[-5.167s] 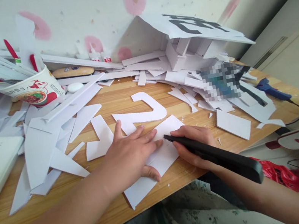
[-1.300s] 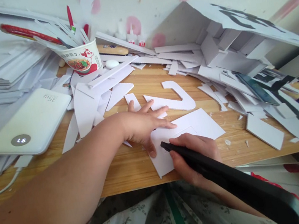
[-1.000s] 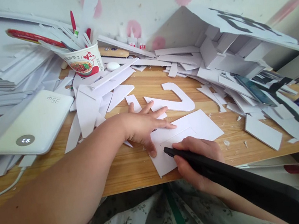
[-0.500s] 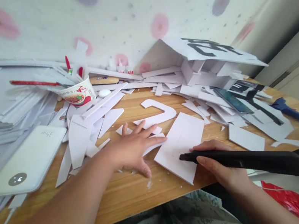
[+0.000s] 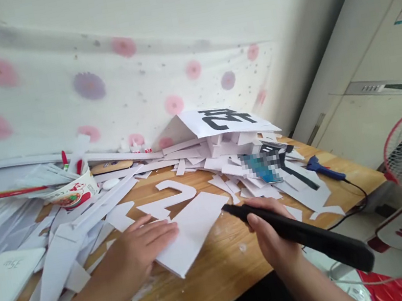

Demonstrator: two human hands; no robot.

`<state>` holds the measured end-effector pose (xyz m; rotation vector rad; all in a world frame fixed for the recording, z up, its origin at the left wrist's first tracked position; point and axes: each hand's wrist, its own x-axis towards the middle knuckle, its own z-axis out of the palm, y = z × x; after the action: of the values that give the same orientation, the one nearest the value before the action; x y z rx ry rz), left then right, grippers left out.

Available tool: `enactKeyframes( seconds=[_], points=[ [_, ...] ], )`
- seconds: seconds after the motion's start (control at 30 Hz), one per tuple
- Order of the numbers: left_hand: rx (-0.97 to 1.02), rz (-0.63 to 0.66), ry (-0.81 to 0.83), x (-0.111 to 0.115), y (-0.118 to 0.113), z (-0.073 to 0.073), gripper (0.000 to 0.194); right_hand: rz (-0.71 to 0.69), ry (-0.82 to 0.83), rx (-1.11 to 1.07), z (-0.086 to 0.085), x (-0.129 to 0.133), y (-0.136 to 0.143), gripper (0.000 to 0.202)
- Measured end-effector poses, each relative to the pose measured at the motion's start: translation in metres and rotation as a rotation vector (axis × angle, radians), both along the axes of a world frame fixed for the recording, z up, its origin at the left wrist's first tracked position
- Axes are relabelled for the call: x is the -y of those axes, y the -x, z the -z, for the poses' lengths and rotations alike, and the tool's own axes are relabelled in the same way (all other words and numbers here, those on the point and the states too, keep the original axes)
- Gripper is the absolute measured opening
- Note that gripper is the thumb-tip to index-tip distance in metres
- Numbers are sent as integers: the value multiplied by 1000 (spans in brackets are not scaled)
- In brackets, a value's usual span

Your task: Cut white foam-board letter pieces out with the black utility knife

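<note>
The right hand [image 5: 274,233] is wrapped firmly around a black handheld tool [image 5: 309,235], whose narrow tip points away from the grip toward the left hand. Just beyond that tip lies a flat white board [image 5: 194,224], its right corner near the tip; whether they touch I cannot tell. On the board's far side from the grip, the left hand [image 5: 136,247] lies with fingers stretched out over its left edge, pinching nothing that shows. Past the board, ahead and left of the grip, a hooked white cutout [image 5: 188,190] rests on the wooden table [image 5: 221,266]. Straight ahead of the grip are white offcuts and a sheet with black characters [image 5: 232,119]; ahead and right, a blue glue gun [image 5: 324,168]. Farthest left are a paper cup [image 5: 82,192] and a white power bank [image 5: 6,283].
</note>
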<state>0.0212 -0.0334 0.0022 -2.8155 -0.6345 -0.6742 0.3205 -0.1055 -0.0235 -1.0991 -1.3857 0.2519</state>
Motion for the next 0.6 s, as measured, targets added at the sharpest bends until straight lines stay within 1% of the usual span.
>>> enactKeyframes(
  seconds=[0.07,0.1,0.17,0.2,0.23,0.27,0.3,0.33,0.4,0.43,0.5,0.53,0.57,0.6],
  points=[
    [99,-43,-52,-2,9,-8,51,48,6,244,-4,-11,-23,21],
    [154,-89,-59,-2,13,-14,45,40,62,411,-5,-16,-33,22],
    [279,-283,-40,1,17,-29,35,-21,236,715,-6,-24,-46,26],
    [339,-396,-24,4,16,-38,29,-53,325,824,-6,-28,-50,30],
    [408,-508,0,8,14,-48,24,-76,393,899,-5,-32,-51,33],
    [447,-610,54,12,11,-59,24,-91,436,949,-4,-37,-51,36],
    [494,-662,105,16,7,-70,28,-88,459,984,-3,-42,-49,36],
    [533,-658,202,18,2,-80,32,-74,471,1013,-2,-47,-47,36],
    [700,-576,404,20,-4,-98,42,-51,486,1052,2,-59,-46,40],
    [772,-542,511,20,-6,-105,46,-65,493,1056,3,-66,-46,43],
    [889,-486,632,18,-5,-115,49,-107,453,999,1,-77,-52,49],
    [911,-474,653,16,-3,-119,48,-108,385,927,-3,-80,-56,47],
    [914,-477,649,15,0,-122,46,-57,274,818,-9,-81,-59,42],
    [898,-492,633,15,2,-125,45,29,129,693,-18,-81,-62,31]
  ],
)
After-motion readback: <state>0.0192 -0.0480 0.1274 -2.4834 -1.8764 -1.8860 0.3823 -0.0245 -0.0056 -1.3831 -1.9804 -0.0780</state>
